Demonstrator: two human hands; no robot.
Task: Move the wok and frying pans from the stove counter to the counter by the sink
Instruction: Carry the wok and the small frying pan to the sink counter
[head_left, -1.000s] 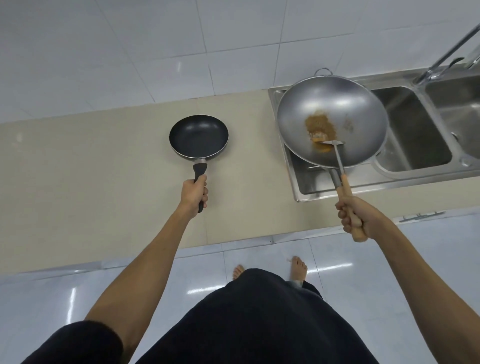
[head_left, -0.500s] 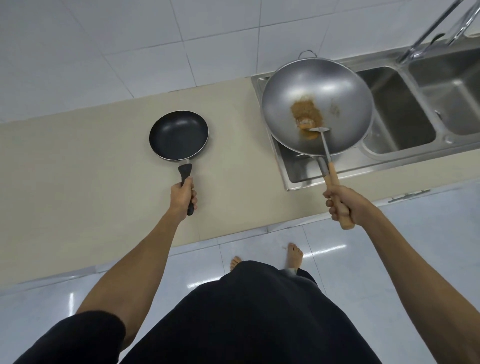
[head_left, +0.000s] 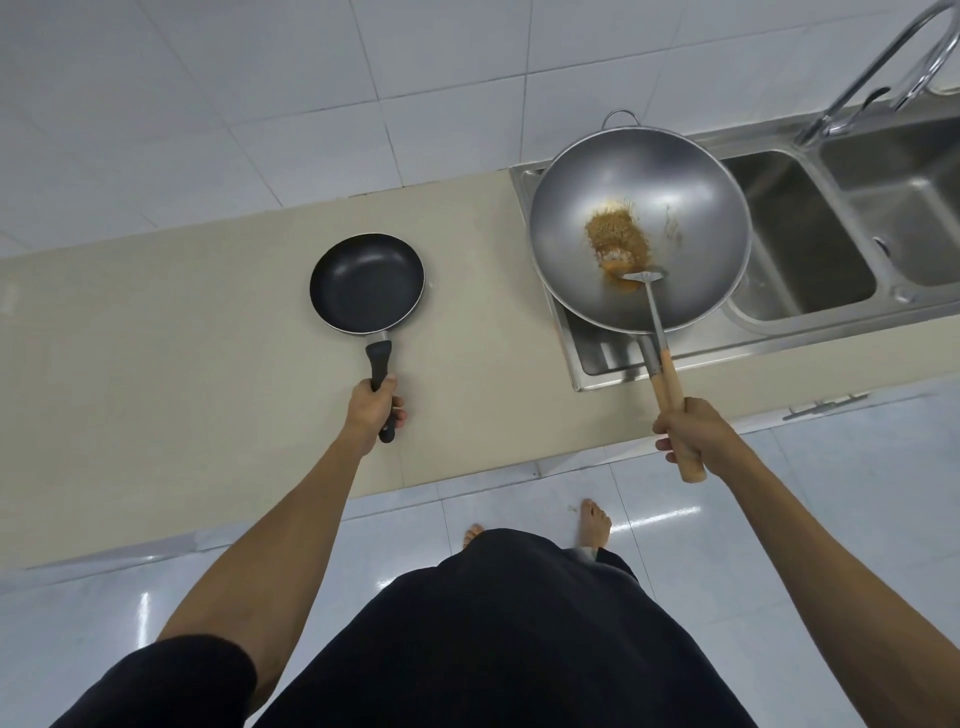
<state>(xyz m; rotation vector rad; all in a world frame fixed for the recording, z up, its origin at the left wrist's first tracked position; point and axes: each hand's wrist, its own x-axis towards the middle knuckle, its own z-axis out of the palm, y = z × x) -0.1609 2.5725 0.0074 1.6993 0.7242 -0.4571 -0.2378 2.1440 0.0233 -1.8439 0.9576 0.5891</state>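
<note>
A small black frying pan (head_left: 366, 283) is over the beige counter (head_left: 156, 338), left of the sink. My left hand (head_left: 375, 410) grips its black handle. A large steel wok (head_left: 675, 208) with brown residue at its bottom hangs over the left end of the steel sink unit (head_left: 800, 244). A metal spatula (head_left: 647, 278) lies inside the wok. My right hand (head_left: 688, 434) is closed around the wok's wooden handle, and the spatula's handle runs along it. I cannot tell whether the frying pan rests on the counter or hovers just above it.
The sink has two basins (head_left: 914, 197) and a curved tap (head_left: 883, 62) at the back right. White wall tiles rise behind the counter. My bare feet (head_left: 592, 522) stand on the glossy white floor at the counter's front edge.
Both pans hold nearly the same spots over the counter and sink. The view has swung, first right and then back left. Both grips are unchanged.
</note>
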